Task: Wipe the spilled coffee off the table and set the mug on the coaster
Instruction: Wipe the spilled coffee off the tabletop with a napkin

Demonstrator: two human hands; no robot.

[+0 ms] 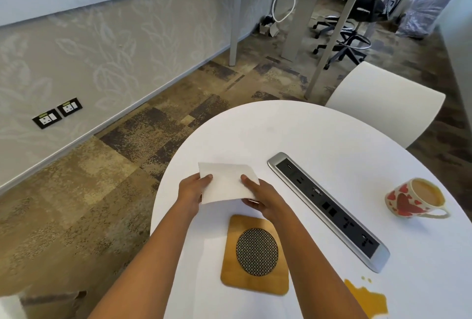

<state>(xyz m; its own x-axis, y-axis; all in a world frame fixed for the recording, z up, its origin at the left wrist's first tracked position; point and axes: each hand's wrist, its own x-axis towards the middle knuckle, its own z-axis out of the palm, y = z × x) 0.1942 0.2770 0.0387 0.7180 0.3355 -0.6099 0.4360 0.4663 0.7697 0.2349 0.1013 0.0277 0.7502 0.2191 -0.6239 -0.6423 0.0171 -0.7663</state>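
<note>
- Here, the spill (367, 298), a brown-orange puddle, lies on the white table (319, 134) at its near right edge, right of the coaster (255, 254), with small drops just beyond it.
- The coaster, wooden with a round mesh centre, lies flat and bare.
- The mug (415, 197), heart-patterned and full of coffee, stands well right of the coaster, beyond the power strip (327, 210).
- Just beyond the coaster, the left hand (192, 189) and right hand (258, 196) each pinch a side of a white napkin (227, 183).
- A white chair (385, 101) stands at the table's far side.
</note>
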